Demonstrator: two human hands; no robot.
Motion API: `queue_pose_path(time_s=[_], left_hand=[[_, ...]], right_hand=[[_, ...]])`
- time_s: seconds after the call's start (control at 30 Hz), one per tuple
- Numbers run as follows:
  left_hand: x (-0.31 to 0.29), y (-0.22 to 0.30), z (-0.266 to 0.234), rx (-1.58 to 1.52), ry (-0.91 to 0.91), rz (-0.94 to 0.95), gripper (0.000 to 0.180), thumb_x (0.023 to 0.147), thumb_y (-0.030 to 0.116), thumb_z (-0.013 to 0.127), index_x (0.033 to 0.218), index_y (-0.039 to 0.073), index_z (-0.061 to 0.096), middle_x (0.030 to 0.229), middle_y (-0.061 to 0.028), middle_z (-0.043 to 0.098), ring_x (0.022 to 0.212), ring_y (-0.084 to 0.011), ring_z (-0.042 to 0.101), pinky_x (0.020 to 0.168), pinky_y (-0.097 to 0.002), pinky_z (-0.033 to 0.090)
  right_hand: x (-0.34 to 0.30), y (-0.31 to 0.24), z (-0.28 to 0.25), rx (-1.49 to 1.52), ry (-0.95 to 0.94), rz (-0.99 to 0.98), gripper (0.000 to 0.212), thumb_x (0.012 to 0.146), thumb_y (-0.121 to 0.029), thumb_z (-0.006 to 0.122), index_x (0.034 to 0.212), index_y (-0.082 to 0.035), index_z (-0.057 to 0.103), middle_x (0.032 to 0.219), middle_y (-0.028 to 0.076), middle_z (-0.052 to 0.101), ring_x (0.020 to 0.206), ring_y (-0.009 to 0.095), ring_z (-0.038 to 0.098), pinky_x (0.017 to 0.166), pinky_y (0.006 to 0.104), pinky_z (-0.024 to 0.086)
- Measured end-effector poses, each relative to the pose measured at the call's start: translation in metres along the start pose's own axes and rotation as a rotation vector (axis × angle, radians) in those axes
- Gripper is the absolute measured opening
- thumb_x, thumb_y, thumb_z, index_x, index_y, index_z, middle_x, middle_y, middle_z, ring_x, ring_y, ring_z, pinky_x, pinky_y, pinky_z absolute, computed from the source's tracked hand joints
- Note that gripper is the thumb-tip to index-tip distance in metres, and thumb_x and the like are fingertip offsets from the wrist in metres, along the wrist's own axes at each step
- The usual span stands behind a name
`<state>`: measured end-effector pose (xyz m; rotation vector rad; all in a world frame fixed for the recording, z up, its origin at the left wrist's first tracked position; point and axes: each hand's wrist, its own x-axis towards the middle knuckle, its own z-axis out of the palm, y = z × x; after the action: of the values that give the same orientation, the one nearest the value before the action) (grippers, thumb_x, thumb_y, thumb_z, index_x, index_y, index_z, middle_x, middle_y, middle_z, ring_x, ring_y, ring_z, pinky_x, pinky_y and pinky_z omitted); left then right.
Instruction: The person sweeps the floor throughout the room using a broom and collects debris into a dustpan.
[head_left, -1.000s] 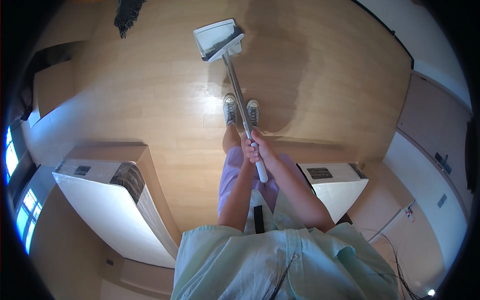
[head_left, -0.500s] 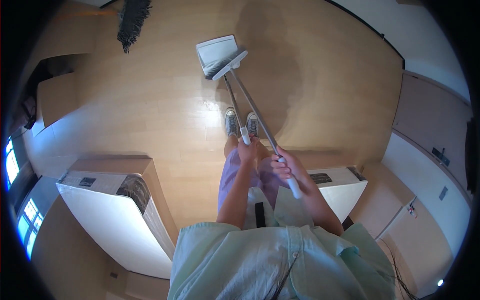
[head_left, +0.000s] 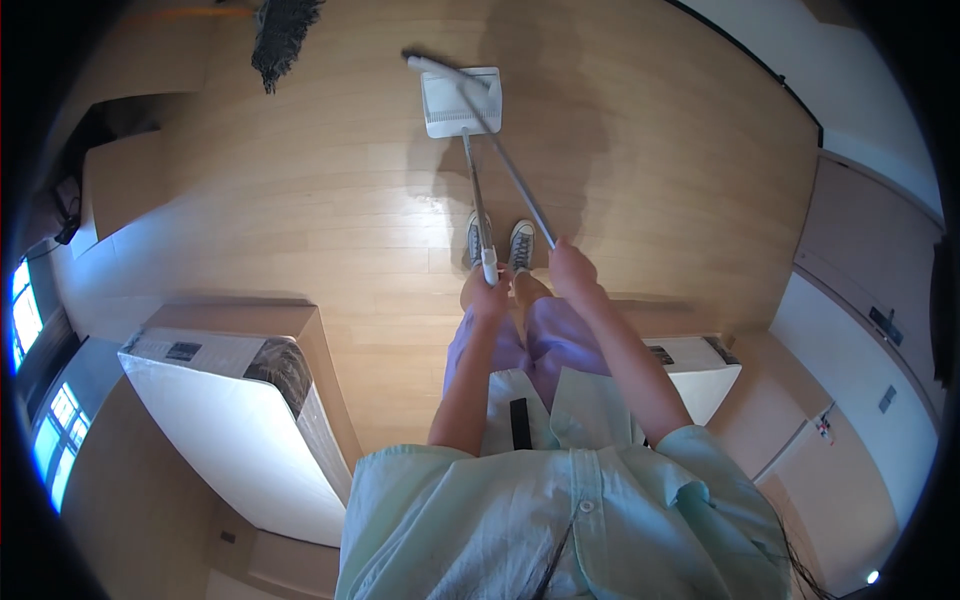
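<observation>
My left hand point(head_left: 486, 290) is closed around the white grip of a long-handled dustpan point(head_left: 440, 116). The white pan lies on the wooden floor beyond my shoes, its ribbed edge nearest me. In my right hand point(head_left: 574, 272) is the grey stick of a broom point(head_left: 515, 178), gripped with the fingers wrapped round it; the top of the handle is hidden by the hand and arm. The white broom head point(head_left: 440, 70) crosses over the far part of the pan, dark bristles pointing away from me. Its outline is somewhat blurred.
A dark fringed mop head point(head_left: 285, 42) lies at the far left. Plastic-wrapped mattresses stand behind me at left point(head_left: 215, 415) and right point(head_left: 700, 375). A wooden box-like piece point(head_left: 125, 185) is at left, and a door point(head_left: 860, 245) at right. My shoes point(head_left: 520, 243) stand on the floor.
The broom head has moved from the pan's near edge to its far side, turning over. My right hand has reached forward. The pan has swung slightly right and straightened.
</observation>
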<state>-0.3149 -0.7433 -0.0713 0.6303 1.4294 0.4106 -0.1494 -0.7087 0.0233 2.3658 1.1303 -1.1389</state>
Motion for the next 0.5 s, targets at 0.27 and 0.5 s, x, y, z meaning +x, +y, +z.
queue_pose_path(time_s=[0.27,0.5], left_hand=[[-0.003,0.015,-0.004,0.095,0.072,0.0,0.02,0.079,0.018,0.065,0.09,0.001,0.065,0.07,-0.0055,0.064,0.064,-0.0111,0.06,0.057,-0.0283,0.048],[0.003,0.048,0.022,0.09,0.086,0.019,0.023,0.077,0.01,0.067,0.097,0.0,0.066,0.084,-0.0068,0.066,0.07,-0.0137,0.062,0.061,-0.0267,0.05]], right_hand=[[-0.029,0.036,0.025,0.075,-0.078,-0.043,0.023,0.088,-0.014,0.045,0.102,0.002,0.053,0.102,0.025,0.061,0.091,0.037,0.062,0.079,0.0446,0.05],[-0.042,0.091,-0.057,0.111,-0.202,-0.108,0.023,0.088,-0.018,0.049,0.096,0.001,0.059,0.088,0.022,0.065,0.084,0.036,0.065,0.072,0.0451,0.05]])
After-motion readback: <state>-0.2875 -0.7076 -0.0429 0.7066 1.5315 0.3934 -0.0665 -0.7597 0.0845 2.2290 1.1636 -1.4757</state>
